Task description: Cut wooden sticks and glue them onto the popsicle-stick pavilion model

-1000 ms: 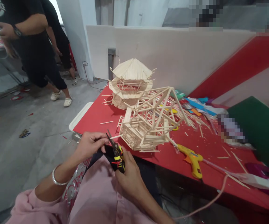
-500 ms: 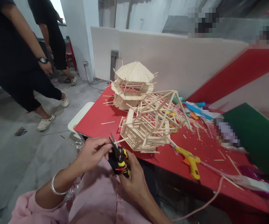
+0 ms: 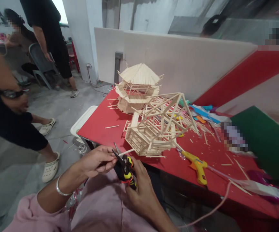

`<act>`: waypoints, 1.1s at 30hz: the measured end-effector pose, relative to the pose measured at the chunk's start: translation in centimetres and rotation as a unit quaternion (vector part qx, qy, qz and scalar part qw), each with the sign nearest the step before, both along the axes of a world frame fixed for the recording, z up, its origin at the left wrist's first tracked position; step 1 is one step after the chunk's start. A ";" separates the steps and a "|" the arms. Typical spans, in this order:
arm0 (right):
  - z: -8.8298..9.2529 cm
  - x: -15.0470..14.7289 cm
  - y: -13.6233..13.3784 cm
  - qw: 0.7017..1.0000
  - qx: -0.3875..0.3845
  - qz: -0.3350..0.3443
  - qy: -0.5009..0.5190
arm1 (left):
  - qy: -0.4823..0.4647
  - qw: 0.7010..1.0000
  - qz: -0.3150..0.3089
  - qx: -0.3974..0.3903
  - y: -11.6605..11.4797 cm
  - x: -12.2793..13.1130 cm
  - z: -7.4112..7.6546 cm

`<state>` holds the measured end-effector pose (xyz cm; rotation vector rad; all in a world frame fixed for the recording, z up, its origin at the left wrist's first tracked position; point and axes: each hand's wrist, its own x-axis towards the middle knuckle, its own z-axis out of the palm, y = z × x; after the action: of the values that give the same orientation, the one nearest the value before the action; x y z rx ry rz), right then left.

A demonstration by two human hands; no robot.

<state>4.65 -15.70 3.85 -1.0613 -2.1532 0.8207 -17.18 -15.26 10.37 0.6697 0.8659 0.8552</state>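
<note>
My right hand (image 3: 141, 180) is wrapped round the black and yellow handles of a pair of pliers (image 3: 127, 170). Between its parted jaws lies a thin pale wooden stick (image 3: 126, 152). My left hand (image 3: 99, 161) pinches the stick's near end; its far end points toward an open-framed stick model (image 3: 154, 135) on the red table (image 3: 100, 122). That model has a hexagonal base and a slanted frame of sticks above it. Behind it stands a second stick model (image 3: 139, 87) with a layered, pointed roof.
A yellow glue gun (image 3: 197, 166) rests near the table's front edge, its cord trailing right. Loose sticks, paper scraps (image 3: 204, 112) and a green board (image 3: 267, 141) lie to the right. A white stool (image 3: 83, 120) stands left. People walk past on the left.
Both hands and the pliers have dipped slightly, and the pliers' jaws have shifted along the stick toward my left hand. The nearer person on the left has stepped closer.
</note>
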 end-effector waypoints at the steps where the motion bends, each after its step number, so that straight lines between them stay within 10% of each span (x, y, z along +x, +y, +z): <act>1: 0.0 0.0 0.0 1.000 0.006 -0.003 0.002 | -0.012 1.000 -0.002 -0.002 0.0 0.1 -0.1; 14: -0.3 1.0 -0.1 0.999 0.001 -0.013 -0.030 | 0.037 0.983 0.156 0.092 -0.2 0.9 -0.7; 23: 0.8 7.1 -0.7 0.986 0.130 -0.071 -0.082 | 0.075 0.987 0.052 0.131 -0.7 5.4 -0.9; 33: 7.5 24.6 1.4 0.745 0.476 -0.245 -0.398 | -0.094 0.985 -0.111 -0.094 2.8 18.6 -1.0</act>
<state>29.22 -14.27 11.33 -1.3609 -2.1971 -1.1032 1.42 -12.48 9.41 0.5009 0.6775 0.6169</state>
